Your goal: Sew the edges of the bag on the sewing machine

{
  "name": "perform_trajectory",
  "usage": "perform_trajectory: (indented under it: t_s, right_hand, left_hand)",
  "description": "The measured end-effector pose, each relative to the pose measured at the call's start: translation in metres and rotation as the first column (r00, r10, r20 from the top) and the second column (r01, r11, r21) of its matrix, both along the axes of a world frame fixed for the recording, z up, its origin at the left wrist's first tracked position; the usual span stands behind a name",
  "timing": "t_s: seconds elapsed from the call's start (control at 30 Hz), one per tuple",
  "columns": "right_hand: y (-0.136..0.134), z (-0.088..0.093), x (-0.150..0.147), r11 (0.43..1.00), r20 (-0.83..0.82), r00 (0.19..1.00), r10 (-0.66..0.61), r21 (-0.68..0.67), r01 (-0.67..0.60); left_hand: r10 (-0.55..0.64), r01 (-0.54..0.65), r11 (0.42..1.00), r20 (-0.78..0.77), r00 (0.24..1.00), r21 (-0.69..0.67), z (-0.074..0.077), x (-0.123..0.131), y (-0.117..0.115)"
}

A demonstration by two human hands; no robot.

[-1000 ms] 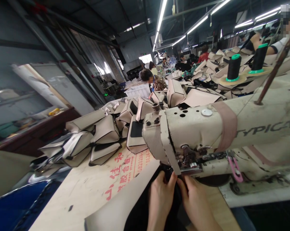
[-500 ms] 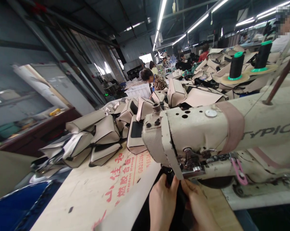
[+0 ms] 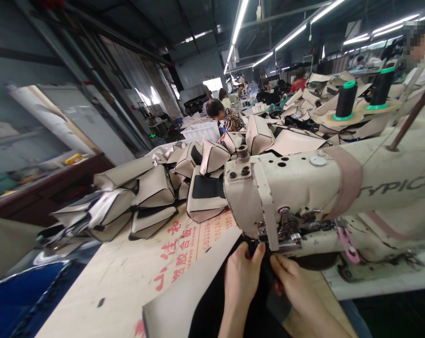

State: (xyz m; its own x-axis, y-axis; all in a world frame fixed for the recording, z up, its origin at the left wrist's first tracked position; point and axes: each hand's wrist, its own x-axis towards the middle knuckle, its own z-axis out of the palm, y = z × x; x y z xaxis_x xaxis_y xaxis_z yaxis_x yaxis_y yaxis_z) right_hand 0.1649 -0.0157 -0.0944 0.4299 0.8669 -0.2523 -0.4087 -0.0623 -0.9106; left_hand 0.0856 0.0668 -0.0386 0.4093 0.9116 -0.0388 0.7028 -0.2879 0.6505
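A cream industrial sewing machine (image 3: 304, 188) fills the right half of the view. Under its head, my left hand (image 3: 242, 277) and my right hand (image 3: 293, 291) press side by side on a black fabric piece (image 3: 212, 305), fingers pinched together right below the needle area. A beige panel (image 3: 184, 291) joined to the black fabric lies to the left of my hands. The needle itself is hidden by the machine head.
A heap of beige and black sewn covers (image 3: 152, 188) lies on the printed cardboard table top (image 3: 127, 277). Two black thread cones (image 3: 344, 101) stand behind the machine. Other people (image 3: 226, 117) sit at benches farther back. A blue bin (image 3: 22, 300) is at lower left.
My hands have slid a little to the right under the machine head, still pressing the black fabric. The view has shifted slightly, so the machine sits further right.
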Motion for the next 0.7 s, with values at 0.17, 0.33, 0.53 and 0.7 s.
perform_trajectory:
  t_s: [0.17, 0.33, 0.53, 0.7]
  right_hand:
    - [-0.015, 0.003, 0.015, 0.999, 0.484, 0.875, 0.023, 0.022, -0.038]
    - [0.001, 0.004, 0.011, 0.995, 0.556, 0.826, -0.093, 0.018, 0.100]
    - [0.017, -0.003, 0.008, 0.991, 0.388, 0.916, -0.105, -0.032, 0.127]
    - [0.016, -0.010, 0.000, 0.993, 0.179, 0.979, -0.096, -0.049, 0.107]
  left_hand:
    - [0.004, -0.004, 1.000, 0.006, 1.000, 0.023, 0.000, -0.001, -0.001]
    - [0.016, -0.012, 0.998, -0.058, 0.998, 0.064, 0.000, 0.000, -0.001]
    - [0.006, 0.002, 0.998, -0.112, 0.994, 0.065, 0.001, 0.000, -0.001]
    - [-0.004, 0.007, 0.999, -0.050, 0.999, 0.046, -0.005, -0.002, -0.002]
